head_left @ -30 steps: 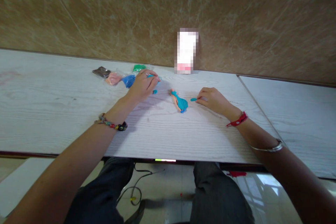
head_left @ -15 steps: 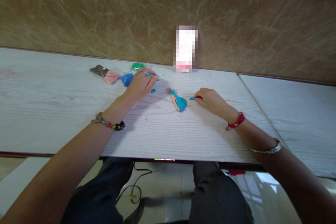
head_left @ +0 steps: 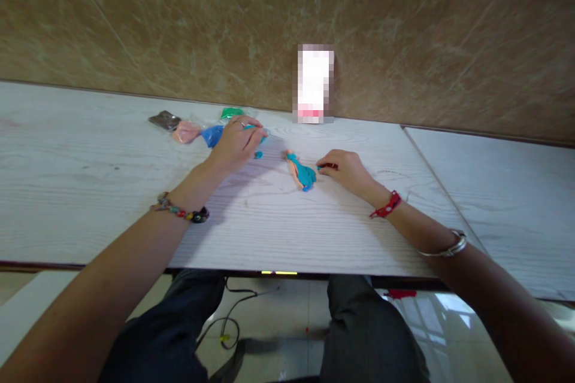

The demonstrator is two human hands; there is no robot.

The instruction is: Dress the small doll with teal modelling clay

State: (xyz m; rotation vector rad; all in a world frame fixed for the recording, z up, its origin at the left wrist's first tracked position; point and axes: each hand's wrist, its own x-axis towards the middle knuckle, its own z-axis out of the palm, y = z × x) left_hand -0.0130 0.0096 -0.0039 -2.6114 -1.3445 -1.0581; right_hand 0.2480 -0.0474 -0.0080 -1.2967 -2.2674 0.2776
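On the table lies a small modelling-clay figure [head_left: 302, 173], teal on top with a peach strip along its left side and a bit of blue at its lower end. Just right of it, my right hand [head_left: 345, 170] is closed in a pinch on a small teal clay piece [head_left: 319, 167], mostly covered by the fingertips. My left hand [head_left: 238, 142] has its fingers bent over a clear bag of teal clay [head_left: 263, 139], which it partly hides. Below those fingers a little teal clay lump [head_left: 258, 155] rests on the table.
Clear bags of blue clay [head_left: 212, 136], peach clay [head_left: 185, 131], dark clay [head_left: 165, 120] and green clay [head_left: 232, 112] lie left of and behind my left hand. A blurred-out upright white object [head_left: 314, 81] leans at the marbled wall [head_left: 404, 42]. The pale wood-grain table [head_left: 90, 191] ends near my legs.
My right hand has moved slightly left, closer to the clay figure, and less of its teal piece shows. The left hand stays at the bag; the whole view has shifted a little.
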